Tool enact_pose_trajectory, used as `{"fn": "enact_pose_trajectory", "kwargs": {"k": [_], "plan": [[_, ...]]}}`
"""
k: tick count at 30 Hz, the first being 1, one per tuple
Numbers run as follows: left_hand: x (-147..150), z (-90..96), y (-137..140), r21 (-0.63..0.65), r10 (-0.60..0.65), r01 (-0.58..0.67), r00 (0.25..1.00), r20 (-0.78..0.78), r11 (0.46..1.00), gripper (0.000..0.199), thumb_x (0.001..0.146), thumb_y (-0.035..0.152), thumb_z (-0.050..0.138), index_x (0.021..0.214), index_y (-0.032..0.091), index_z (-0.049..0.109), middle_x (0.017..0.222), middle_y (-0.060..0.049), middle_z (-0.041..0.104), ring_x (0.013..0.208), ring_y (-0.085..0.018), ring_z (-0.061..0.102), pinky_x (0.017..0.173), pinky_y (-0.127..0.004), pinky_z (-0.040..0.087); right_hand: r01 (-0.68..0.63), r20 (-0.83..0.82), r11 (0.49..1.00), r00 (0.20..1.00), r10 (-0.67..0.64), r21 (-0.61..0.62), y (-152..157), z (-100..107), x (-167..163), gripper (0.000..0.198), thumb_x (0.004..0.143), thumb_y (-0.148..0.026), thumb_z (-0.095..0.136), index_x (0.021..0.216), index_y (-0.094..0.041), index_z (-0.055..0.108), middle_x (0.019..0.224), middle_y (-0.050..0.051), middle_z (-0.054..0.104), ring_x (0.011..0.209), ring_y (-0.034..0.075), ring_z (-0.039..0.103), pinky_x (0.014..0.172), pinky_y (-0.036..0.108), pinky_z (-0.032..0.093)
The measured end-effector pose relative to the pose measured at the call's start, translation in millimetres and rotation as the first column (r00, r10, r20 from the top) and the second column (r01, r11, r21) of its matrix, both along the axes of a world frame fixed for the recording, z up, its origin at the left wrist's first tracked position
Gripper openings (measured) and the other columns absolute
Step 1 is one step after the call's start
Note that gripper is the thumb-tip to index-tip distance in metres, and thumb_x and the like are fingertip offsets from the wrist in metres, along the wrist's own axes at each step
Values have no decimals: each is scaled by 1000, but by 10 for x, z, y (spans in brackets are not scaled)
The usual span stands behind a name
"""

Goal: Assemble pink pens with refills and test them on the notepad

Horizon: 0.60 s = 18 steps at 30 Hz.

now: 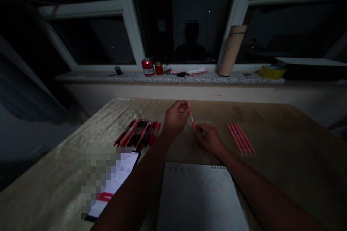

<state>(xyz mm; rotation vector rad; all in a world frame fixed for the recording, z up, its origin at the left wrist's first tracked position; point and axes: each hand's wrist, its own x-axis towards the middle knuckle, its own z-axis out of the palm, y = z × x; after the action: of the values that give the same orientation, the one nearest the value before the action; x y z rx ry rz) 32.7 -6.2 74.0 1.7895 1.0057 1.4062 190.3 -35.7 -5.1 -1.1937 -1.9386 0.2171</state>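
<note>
A pink pen (192, 118) is held upright at a slant between my two hands, with a pale section showing in its middle. My left hand (176, 116) pinches its upper pink part. Around the lower pink end close the fingers of my right hand (210, 137). Several pink pens (240, 139) lie side by side to the right of that hand. Left of my left forearm sits a pile of red, black and pink pens (138, 133). A spiral notebook (200, 196) with lined pages lies open below my hands.
A lit phone (119, 180) lies beside my left forearm on the table (62, 166). On the windowsill (116, 78) stand a red can (148, 67), a small red jar (158, 68), a tall cardboard tube (232, 50) and yellow tape (271, 72).
</note>
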Motion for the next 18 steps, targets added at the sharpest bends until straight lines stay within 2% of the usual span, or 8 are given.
{"fn": "enact_pose_trajectory", "kwargs": {"k": [9,18], "plan": [[39,-22,-12,-20,-22,21,999,-37,1000,17,77,22,58,92,14,57,79,-4,64,68,-10,61,64,-21,49,11,-9,1000,1000,-11,13,-9,16,2,12,77,-21,56,86,-19,64,75,3,66,71,18,57,69,29,41],[26,-45,-16,-57,-38,29,986,-164,998,19,77,23,57,93,14,58,83,-5,66,69,-10,61,64,-20,48,19,-4,999,1000,-19,33,-7,-7,-4,11,77,-20,55,84,-20,63,74,3,66,70,17,57,69,29,40]]}}
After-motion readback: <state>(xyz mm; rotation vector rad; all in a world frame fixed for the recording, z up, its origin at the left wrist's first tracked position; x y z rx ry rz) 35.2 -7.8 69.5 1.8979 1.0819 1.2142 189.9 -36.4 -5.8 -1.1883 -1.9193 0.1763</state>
